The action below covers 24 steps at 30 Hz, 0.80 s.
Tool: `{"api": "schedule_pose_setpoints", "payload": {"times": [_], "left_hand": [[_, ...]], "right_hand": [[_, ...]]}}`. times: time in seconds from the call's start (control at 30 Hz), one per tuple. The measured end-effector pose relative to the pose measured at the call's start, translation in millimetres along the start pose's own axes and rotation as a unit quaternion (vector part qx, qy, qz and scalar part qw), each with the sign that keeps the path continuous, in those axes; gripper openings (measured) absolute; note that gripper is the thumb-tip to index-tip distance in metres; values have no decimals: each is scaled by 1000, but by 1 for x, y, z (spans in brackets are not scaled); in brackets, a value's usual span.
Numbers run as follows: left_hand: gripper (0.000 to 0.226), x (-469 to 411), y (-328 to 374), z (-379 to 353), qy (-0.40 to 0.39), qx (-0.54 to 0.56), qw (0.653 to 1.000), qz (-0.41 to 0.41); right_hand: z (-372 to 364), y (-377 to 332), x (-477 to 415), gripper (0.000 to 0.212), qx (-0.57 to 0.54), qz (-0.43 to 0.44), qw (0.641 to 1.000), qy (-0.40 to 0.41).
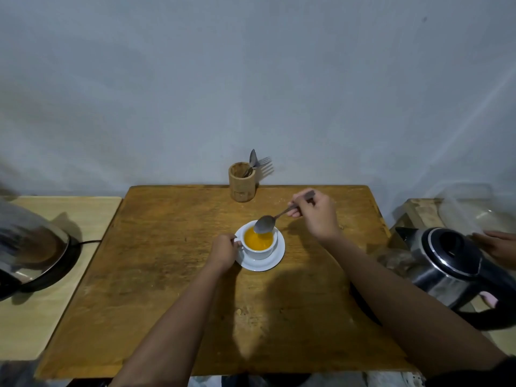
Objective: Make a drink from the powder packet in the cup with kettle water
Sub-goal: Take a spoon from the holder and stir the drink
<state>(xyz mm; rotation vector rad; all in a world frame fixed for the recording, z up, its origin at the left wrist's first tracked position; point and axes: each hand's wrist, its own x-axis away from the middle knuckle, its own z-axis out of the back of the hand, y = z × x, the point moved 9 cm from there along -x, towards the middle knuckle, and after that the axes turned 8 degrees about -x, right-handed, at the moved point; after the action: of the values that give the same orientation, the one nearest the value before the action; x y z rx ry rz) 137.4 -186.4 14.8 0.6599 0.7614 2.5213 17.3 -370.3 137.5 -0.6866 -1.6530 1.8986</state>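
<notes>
Where the white cup (260, 245) sits on its white saucer (275, 261), near the middle of the wooden table (167, 275), it holds an orange drink (258, 241). The left hand (223, 251) is closed around the cup's handle on the left side. The right hand (314, 213) pinches the handle of a metal spoon (265, 224) between fingers and thumb, and the spoon's bowl hangs just above the far rim of the cup, over the drink. Behind the cup, at the table's far edge against the grey wall (251, 79), stands a wooden holder (242, 182) with a spoon and a fork sticking out. A steel kettle (452, 266) with a black handle stands off the right edge of the table, and another person's hand (499, 244) shows just beyond it. On a lighter side table (42, 317) to the left sits a blurred metal appliance (30, 247) with a black cord.
</notes>
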Motion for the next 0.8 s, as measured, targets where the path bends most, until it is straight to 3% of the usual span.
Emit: {"api": "schedule_pose_setpoints", "payload": {"times": [0.17, 0.4, 0.6, 0.8], "left_hand": [[21, 5, -3, 5, 37, 56, 998, 9], [22, 15, -4, 7, 83, 104, 991, -2], [23, 16, -7, 1, 84, 124, 989, -14], [23, 13, -9, -1, 79, 130, 988, -13]], "right_hand": [[34, 52, 12, 8, -232, -111, 956, 141], [70, 129, 62, 12, -372, -205, 853, 304], [69, 166, 96, 15, -233, -280, 882, 300], [47, 181, 102, 11, -7, -321, 935, 154]]}}
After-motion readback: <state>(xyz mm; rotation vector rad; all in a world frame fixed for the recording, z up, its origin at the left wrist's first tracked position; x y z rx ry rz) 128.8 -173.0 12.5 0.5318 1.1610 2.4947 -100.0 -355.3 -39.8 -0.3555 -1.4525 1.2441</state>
